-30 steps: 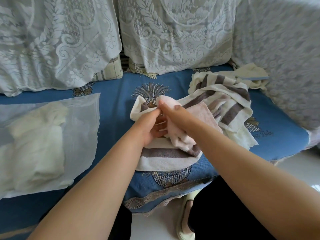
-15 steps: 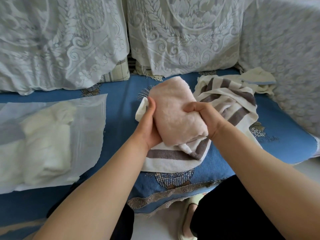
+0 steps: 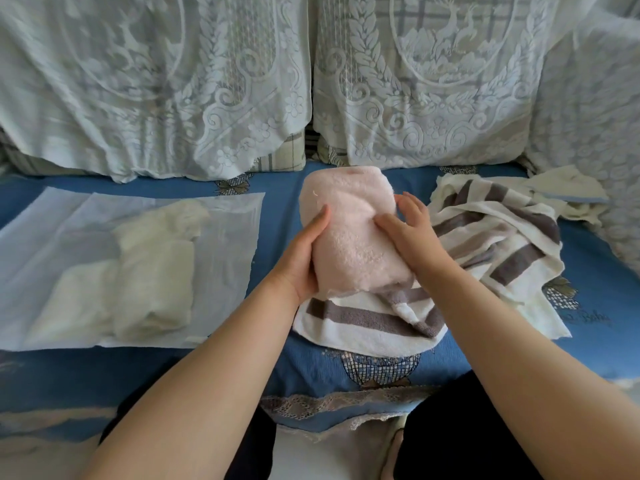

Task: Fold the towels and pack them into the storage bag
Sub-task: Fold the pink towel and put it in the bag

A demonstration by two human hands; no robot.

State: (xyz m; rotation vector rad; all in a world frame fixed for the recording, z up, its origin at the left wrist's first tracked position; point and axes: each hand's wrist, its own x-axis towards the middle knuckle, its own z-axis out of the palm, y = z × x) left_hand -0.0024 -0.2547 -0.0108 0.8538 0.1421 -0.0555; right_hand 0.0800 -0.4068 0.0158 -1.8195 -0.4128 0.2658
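Hands, left (image 3: 302, 258) and right (image 3: 410, 233), fingers clasping pink towel (image 3: 349, 237), lengthwise away from the person

A pale pink towel (image 3: 349, 233) is seen between the hands; right of them, a towel (image 3: 491, 237) is striped white and grey-brown.

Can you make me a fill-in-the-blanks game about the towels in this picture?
1. The towel held between the left hand and the right hand is ____ in colour.
2. The towel lying on the sofa under it has grey ____.
3. The white towels already packed sit inside the see-through ____.
4. The sofa cover is ____ in colour.

Missing words: pink; stripes; bag; blue
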